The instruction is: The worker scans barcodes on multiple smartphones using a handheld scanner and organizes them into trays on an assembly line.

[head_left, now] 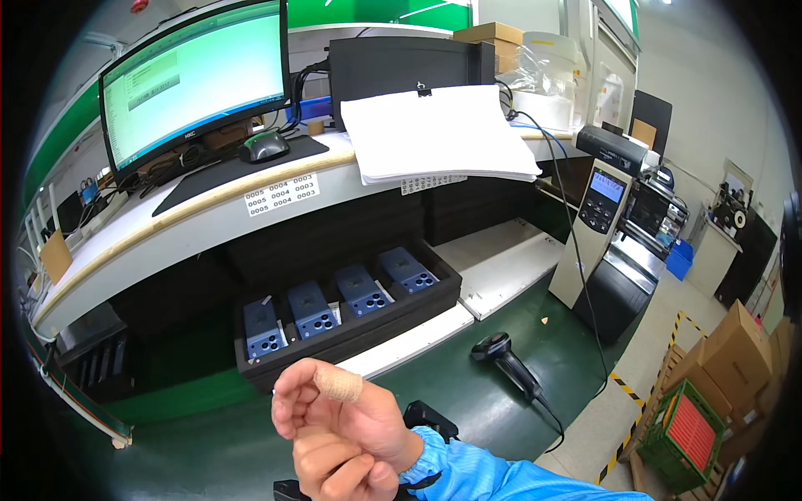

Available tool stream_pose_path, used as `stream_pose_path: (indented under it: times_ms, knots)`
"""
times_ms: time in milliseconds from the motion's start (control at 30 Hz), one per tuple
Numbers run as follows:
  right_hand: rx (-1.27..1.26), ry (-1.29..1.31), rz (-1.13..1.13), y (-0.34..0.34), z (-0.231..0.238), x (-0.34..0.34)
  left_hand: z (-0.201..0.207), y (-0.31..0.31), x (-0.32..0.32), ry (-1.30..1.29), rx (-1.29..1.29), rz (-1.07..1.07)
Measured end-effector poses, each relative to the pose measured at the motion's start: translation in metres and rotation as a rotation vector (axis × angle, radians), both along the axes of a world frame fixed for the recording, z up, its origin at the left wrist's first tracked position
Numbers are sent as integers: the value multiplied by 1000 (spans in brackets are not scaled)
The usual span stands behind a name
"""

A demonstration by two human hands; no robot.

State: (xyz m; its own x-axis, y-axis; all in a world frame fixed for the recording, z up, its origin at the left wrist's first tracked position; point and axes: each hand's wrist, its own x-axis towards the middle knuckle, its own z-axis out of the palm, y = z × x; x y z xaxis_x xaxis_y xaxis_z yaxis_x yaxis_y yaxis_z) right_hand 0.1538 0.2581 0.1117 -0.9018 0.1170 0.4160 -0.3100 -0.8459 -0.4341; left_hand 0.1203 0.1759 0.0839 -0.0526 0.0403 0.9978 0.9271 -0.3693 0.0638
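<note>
Green table (501,401), lower frame: right hand (334,413) and left hand (347,472) clasped, grips clenched, empty. Black tray (351,330) of blue units directly above, right hand nearer; long axis rising rightward.

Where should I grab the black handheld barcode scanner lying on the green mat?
Probably by the handle of the barcode scanner, coming from above. It lies flat on the green mat, its head toward the black tray, its cable trailing off the handle end toward the lower right. The handle is the long, narrow part, with open mat on both sides.
</note>
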Motion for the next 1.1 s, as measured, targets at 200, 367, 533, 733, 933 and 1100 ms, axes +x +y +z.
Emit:
stream_pose_path:
  times_ms: [200, 367, 533, 733, 933, 1100]
  knots:
    - [35, -58, 74, -3, 1, -4, -4, -10, -3, 5, -41, -20]
    - [188, -183, 29, -3, 10, 1, -2, -10, -2, 9, -109, -34]
    - [282, -220, -9, -5, 10, -5, -7, -7, -7, -22, -64, -32]
    - [341, -235, -27, -3, 11, -6, -13, 17, -9, -99, 175, -42]
    - [375, -204, 19, -4, 13, -5, -20, 12, -10, -97, 132, -1]
    - [377, -194, 30, -4, 13, -3, -20, 11, -8, -116, 129, -10]
